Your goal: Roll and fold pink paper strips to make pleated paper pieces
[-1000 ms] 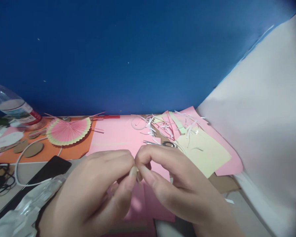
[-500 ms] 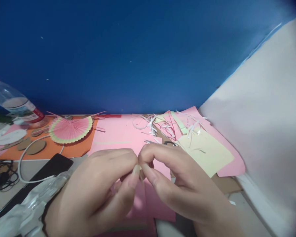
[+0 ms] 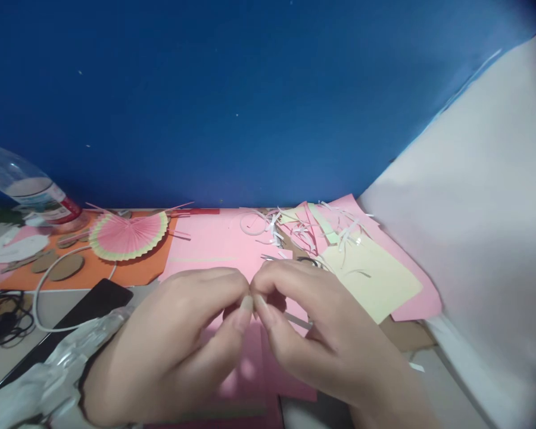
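Near centre of the desk: I have both hands low over a pink sheet [image 3: 214,244], fingertips meeting.
Left hand [image 3: 178,345]: thumb and forefinger pinched together at the tip; whatever sits between them is too small for me to make out.
Right hand [image 3: 321,333]: thumb and forefinger likewise pressed together, touching the left hand's tips; I judge both pinch the same tiny scrap, though I cannot tell what it is.
Thing in hand: at the meeting point of the nails, above the near edge of the pink sheet, hidden by the fingertips.
Advice for the step: I would keep the pinch on the nail tips only, hold the wrists still on the desk, and work the scrap slowly so that it neither tears nor drops among the offcuts.
Far left: plastic bottle [image 3: 27,193] lying tilted, beside a pleated pink fan [image 3: 129,235] on an orange sheet [image 3: 129,271].
Left: cardboard discs [image 3: 65,267], a white cable [image 3: 40,292], a black phone [image 3: 71,319].
Near left: crumpled clear wrapping [image 3: 49,369].
Far centre: paper shavings [image 3: 304,229], a ring of tape [image 3: 252,225].
Right: yellow sheet [image 3: 375,280] lying over pink paper.
Far right: large white sheet [image 3: 482,208] leaning against the blue wall [image 3: 232,89].
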### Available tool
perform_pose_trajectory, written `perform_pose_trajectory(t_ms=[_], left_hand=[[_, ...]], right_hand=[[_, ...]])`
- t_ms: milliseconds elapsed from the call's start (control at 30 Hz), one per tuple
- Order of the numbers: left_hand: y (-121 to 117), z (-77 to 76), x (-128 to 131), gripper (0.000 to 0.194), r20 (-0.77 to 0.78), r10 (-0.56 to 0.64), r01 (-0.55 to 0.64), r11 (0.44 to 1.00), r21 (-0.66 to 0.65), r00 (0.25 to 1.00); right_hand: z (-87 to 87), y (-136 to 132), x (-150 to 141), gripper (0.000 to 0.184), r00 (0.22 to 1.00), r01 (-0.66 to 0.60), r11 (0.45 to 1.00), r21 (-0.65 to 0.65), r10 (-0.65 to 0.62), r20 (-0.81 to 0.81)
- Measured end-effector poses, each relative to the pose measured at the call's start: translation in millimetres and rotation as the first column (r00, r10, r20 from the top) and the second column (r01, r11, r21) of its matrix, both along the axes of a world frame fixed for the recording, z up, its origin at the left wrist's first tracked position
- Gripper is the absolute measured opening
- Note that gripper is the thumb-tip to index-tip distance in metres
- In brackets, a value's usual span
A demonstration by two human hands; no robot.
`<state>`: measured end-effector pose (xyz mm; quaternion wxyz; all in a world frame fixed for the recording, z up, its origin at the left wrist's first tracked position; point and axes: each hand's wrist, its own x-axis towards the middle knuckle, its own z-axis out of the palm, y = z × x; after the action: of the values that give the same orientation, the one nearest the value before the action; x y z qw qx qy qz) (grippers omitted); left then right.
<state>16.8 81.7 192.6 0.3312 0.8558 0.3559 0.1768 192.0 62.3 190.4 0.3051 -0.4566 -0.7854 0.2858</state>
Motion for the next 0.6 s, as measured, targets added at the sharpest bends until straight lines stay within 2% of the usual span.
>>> perform_pose_trajectory(t_ms=[367, 500, 600], left_hand=[[-2.9, 1.6, -3.7, 0.025, -0.038, -0.005, 0.006, 1.0, 0.028, 0.999], [-2.8, 0.4, -0.7, 0.022, -0.044, 0.026, -0.022, 0.996, 0.092, 0.999], [-1.4, -0.9, 0.7, 0.022, -0.04, 0.039, -0.035, 0.993, 0.109, 0.998]], right_hand=[[0.3, -1.5, -0.1, 0.013, 1.0, 0.019, 0.999, -0.046, -0.02, -0.018], [-2.1, -2.5, -1.1, 0.011, 0.998, 0.066, 0.998, -0.01, -0.067, -0.002], [-2.1, -2.7, -1.5, 0.012, 0.998, 0.055, 0.998, 0.012, -0.055, 0.016]])
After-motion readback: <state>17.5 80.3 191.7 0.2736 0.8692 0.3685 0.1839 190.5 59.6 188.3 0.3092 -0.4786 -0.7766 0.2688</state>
